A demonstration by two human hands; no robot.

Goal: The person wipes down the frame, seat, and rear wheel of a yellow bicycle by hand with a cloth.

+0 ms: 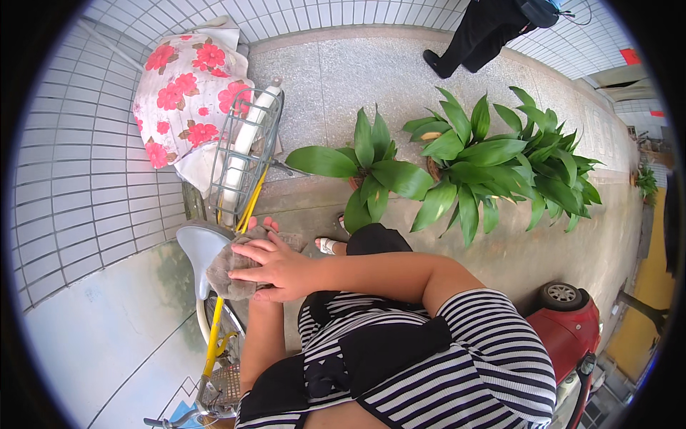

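Note:
A crumpled grey-brown cloth (230,273) is pressed between my two hands. My right hand (278,265) lies over it with the fingers spread across its top. Underneath, my left hand (262,222) supports the cloth; only its fingertips and forearm show, and its palm is hidden. Right beside the cloth is the grey saddle (201,246) of a bicycle with a yellow frame (213,327). I cannot tell whether the cloth touches the saddle. A wire basket (246,153) sits at the rear of the bicycle, and the handlebar (185,418) shows at the lower left.
A floral cover (187,102) drapes over something by the tiled wall (96,161). Potted broad-leaved plants (370,171) line the raised terrazzo ledge (300,69). A person in black trousers (482,37) stands on the ledge. A red vehicle (568,327) is at the right.

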